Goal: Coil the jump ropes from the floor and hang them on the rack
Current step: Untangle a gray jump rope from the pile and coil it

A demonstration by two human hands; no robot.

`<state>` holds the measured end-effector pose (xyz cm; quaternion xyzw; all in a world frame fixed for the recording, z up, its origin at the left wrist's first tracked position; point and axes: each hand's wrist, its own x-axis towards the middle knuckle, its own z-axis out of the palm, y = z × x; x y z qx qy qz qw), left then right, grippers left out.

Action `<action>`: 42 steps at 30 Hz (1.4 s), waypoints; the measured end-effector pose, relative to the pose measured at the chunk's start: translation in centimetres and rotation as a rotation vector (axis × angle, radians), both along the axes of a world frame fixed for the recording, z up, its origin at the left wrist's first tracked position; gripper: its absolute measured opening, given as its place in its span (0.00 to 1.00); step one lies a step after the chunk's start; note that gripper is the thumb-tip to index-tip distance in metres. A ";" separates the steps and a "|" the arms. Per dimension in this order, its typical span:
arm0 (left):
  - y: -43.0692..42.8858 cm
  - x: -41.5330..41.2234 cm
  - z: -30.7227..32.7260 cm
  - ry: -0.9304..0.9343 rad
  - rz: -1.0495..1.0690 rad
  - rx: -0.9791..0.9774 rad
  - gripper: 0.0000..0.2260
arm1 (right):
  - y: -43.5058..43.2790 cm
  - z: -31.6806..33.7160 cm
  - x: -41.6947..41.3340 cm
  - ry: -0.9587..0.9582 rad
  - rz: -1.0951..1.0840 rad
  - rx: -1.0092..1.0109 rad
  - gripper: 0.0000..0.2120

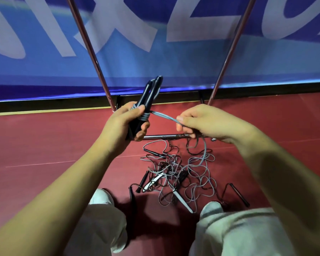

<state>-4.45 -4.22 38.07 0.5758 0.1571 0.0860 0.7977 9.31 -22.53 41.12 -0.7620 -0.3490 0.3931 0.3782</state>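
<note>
Gripping black jump rope handles (pixel 149 97) upright in left hand (pixel 125 124), fingers (pixel 144 128) clamped round them and the wound grey cord (pixel 163 115); pinching cord's free run in right hand (pixel 201 121). Nearer, on the red floor (pixel 44 145), a tangle of ropes (pixel 179 174).

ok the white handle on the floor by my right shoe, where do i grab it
Probably its bare near end: pinch the white handle across its width from above, on the side by the right shoe. That end sticks out of the tangled ropes, while cords cross its far end.
</note>
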 end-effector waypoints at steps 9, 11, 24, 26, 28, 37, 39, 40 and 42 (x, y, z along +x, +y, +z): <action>0.9 0.4 -0.7 0.090 0.126 0.226 0.10 | -0.5 0.0 0.2 -0.191 -0.056 -0.038 0.09; 1.1 0.4 -0.7 0.131 0.134 0.293 0.10 | -0.6 0.1 0.2 -0.240 -0.038 -0.055 0.12; 2.5 0.2 -1.7 0.305 0.177 1.020 0.13 | -0.3 0.4 -0.8 -0.145 0.014 -0.129 0.10; 2.1 -0.1 -1.6 0.303 0.085 1.212 0.13 | -0.1 0.9 -1.2 -0.075 0.006 -0.072 0.12; 1.2 -0.1 -2.0 0.324 -0.011 1.294 0.11 | 0.3 1.5 -2.0 -0.013 0.026 -0.017 0.13; -1.8 -0.2 -3.8 0.359 -0.352 1.336 0.25 | 0.2 1.6 -1.7 -0.198 -0.029 0.100 0.06; -2.4 -0.4 -3.8 0.277 -0.454 1.204 0.24 | 0.0 1.6 -1.5 -0.249 -0.042 0.101 0.06; -2.5 -0.4 -3.8 0.229 -0.500 1.130 0.23 | -0.1 1.6 -1.4 -0.262 -0.064 0.102 0.06; -2.7 -0.6 -3.4 0.147 -0.575 1.023 0.20 | -0.5 1.6 -0.6 -0.281 -0.127 0.109 0.07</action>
